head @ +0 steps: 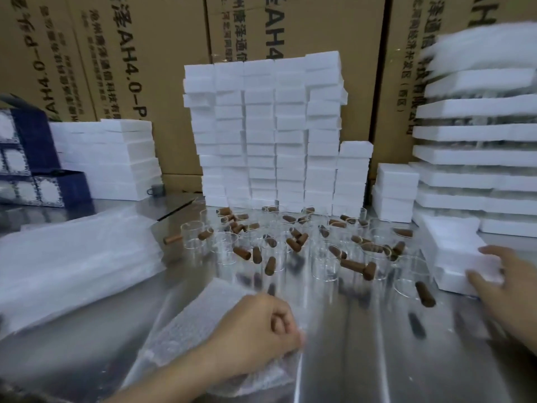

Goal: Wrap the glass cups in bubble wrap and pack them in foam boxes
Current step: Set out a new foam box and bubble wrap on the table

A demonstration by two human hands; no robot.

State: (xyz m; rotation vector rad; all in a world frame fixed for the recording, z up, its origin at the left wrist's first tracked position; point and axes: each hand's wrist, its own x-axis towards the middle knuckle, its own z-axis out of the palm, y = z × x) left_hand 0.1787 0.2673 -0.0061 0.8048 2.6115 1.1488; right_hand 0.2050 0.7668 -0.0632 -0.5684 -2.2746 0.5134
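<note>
Several clear glass cups point(325, 264) with brown wooden handles stand crowded in the middle of the steel table point(363, 359). A bubble wrap bundle point(189, 321) lies at the near centre. My left hand point(261, 330) lies on it with its fingers curled around the wrap's right edge. What is inside the wrap is hidden. At the right, my right hand point(502, 286) grips the near end of a white foam box point(456, 251) lying on the table, thumb on its front side and fingers on its top.
A stack of bubble wrap sheets point(66, 263) lies at the left. White foam boxes are piled at the back centre point(276, 135), back left point(116, 158) and right point(479, 141). Blue gift boxes point(35, 170) stand far left. Cardboard cartons point(145, 53) wall the back.
</note>
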